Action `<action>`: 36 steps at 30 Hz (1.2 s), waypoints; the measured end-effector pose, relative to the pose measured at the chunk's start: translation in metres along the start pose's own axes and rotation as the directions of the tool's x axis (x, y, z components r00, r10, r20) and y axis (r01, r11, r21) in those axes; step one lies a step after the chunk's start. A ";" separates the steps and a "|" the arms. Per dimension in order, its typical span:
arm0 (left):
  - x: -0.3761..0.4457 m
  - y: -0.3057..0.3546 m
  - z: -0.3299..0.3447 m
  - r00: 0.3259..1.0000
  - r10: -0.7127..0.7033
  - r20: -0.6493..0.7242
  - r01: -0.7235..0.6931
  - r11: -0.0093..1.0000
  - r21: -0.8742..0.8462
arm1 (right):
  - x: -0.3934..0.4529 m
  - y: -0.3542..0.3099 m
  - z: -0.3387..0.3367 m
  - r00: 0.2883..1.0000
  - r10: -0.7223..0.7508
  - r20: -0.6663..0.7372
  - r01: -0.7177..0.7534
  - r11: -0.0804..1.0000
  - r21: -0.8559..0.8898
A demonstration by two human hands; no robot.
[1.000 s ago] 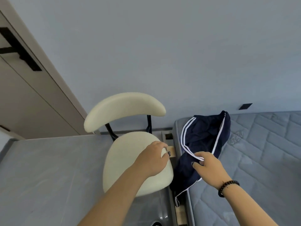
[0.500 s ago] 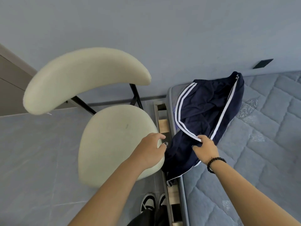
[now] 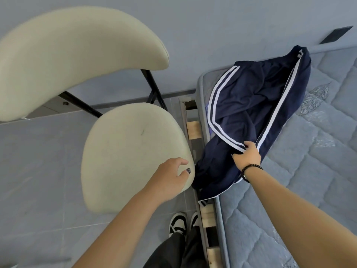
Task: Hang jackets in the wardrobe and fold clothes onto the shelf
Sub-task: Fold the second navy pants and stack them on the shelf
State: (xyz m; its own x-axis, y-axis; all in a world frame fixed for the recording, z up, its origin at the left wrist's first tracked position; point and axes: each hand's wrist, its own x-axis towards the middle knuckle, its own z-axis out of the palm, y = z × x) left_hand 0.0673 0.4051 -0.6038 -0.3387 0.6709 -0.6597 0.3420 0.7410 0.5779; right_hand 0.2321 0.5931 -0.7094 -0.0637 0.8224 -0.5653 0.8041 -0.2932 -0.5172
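The quilted grey-blue mattress (image 3: pixel 309 190) fills the right side, its edge overhanging wooden bed slats (image 3: pixel 193 127). Beside it stands a cream chair (image 3: pixel 131 151) with a smooth rounded seat, curved backrest and thin black struts. The navy garment (image 3: pixel 251 113), soft and rumpled with white double stripes, lies on the mattress corner and spills over its edge toward the chair. My right hand (image 3: pixel 248 157) reaches forward, fingers pinching a striped fold. My left hand (image 3: pixel 170 180) rests at the seat's front edge, fingers loosely curled, gripping nothing. A black bead bracelet (image 3: pixel 249 171) circles my right wrist.
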 end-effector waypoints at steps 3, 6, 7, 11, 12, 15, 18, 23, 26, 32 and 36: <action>-0.003 0.008 0.002 1.000 -0.006 0.011 0.007 0.997 -0.074 | -0.016 -0.020 -0.010 0.996 -0.036 0.086 0.022 0.987 0.158; -0.006 0.026 -0.001 0.997 -0.073 0.011 0.074 0.962 -0.263 | -0.053 -0.040 -0.022 0.946 -0.134 0.296 -0.016 0.891 0.455; -0.008 0.033 -0.003 0.992 -0.127 0.021 0.126 0.915 -0.384 | -0.067 -0.045 -0.028 0.918 -0.163 0.362 -0.061 0.843 0.534; -0.020 0.068 -0.009 0.939 -0.282 0.199 0.337 0.622 -0.707 | -0.118 -0.047 -0.055 0.829 -0.276 0.486 -0.084 0.798 0.596; -0.021 0.074 -0.009 0.932 -0.275 0.237 0.358 0.593 -0.721 | -0.129 -0.045 -0.062 0.806 -0.303 0.508 -0.063 0.809 0.584; -0.021 0.089 -0.009 0.927 -0.218 0.305 0.374 0.499 -0.781 | -0.163 -0.040 -0.077 0.687 -0.401 0.607 0.031 0.850 0.527; -0.024 0.097 -0.004 0.942 -0.244 0.232 0.334 0.585 -0.739 | -0.191 -0.033 -0.089 0.635 -0.397 0.663 0.085 0.889 0.451; -0.045 0.098 0.009 0.960 -0.279 -0.026 0.184 0.696 -0.694 | -0.203 -0.031 -0.113 0.751 -0.303 0.587 0.039 0.908 0.418; -0.072 0.097 0.005 0.968 -0.220 -0.124 0.066 0.694 -0.717 | -0.192 -0.037 -0.121 0.854 -0.160 0.494 -0.114 0.870 0.480; -0.130 0.105 -0.026 0.977 -0.047 -0.207 -0.092 0.785 -0.613 | -0.191 -0.079 -0.114 0.770 0.060 0.635 -0.571 0.509 0.644; -0.173 0.106 -0.050 0.978 0.015 -0.206 -0.120 0.851 -0.511 | -0.212 -0.113 -0.109 0.784 0.059 0.618 -0.534 0.573 0.622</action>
State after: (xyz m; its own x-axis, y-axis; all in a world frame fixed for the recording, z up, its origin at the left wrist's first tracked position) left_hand 0.1186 0.3684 -0.4045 -0.5073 0.6733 -0.5379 -0.1161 0.5651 0.8168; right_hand 0.2191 0.5052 -0.4615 -0.3678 0.3261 -0.8708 0.1272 -0.9100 -0.3945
